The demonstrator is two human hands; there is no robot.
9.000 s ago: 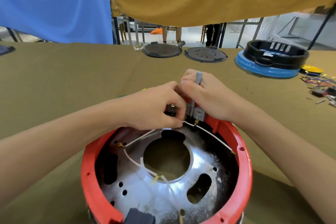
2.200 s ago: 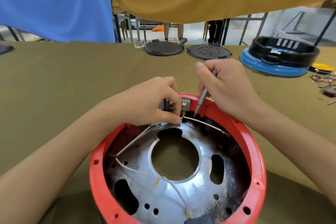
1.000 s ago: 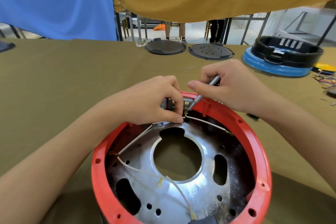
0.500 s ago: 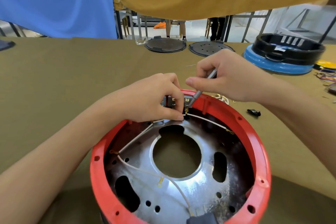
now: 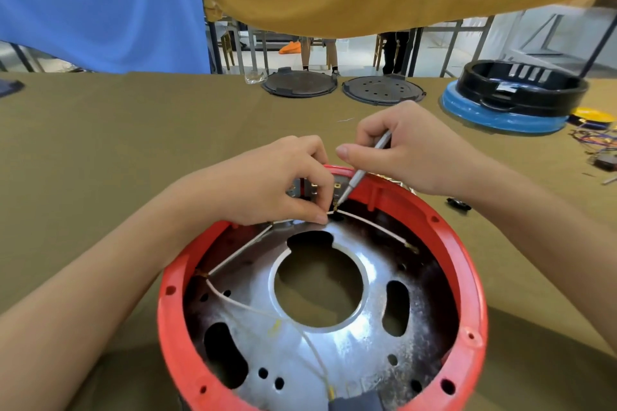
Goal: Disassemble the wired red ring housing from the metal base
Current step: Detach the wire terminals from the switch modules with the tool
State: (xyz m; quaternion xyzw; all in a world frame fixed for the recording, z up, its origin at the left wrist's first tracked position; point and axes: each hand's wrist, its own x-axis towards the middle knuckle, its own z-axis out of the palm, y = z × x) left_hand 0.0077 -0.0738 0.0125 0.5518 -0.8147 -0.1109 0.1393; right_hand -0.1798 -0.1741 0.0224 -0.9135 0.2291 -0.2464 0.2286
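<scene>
The red ring housing (image 5: 213, 374) is set on the olive-covered surface (image 5: 100, 150), open side up, so that the metal base (image 5: 337, 350) seated inside it and the white wires (image 5: 240, 252) strung across that base are exposed from above. All places below are given relative to this housing.

At its far rim, a small metal terminal block (image 5: 312, 184) is mounted, and both hands are gathered there. The left hand (image 5: 267, 183) is curled over the block, and a white wire end is pinched between thumb and forefinger just inside the rim, apparently to hold the connector steady and the lead taut. The right hand (image 5: 410, 150) is closed round a slim grey screwdriver (image 5: 364, 170), held like a pen and slanted down over the far rim, so that its tip meets the brass connector beside the left fingers (image 5: 320, 218). The slant seems chosen to reach under the rim's lip.

The step in hand is judged to be the freeing of a wire terminal, since the housing cannot be lifted off while it is wired to the base.

Beyond the housing, two dark round plates (image 5: 340, 88) and a black-and-blue ring (image 5: 514, 100) are laid aside.
</scene>
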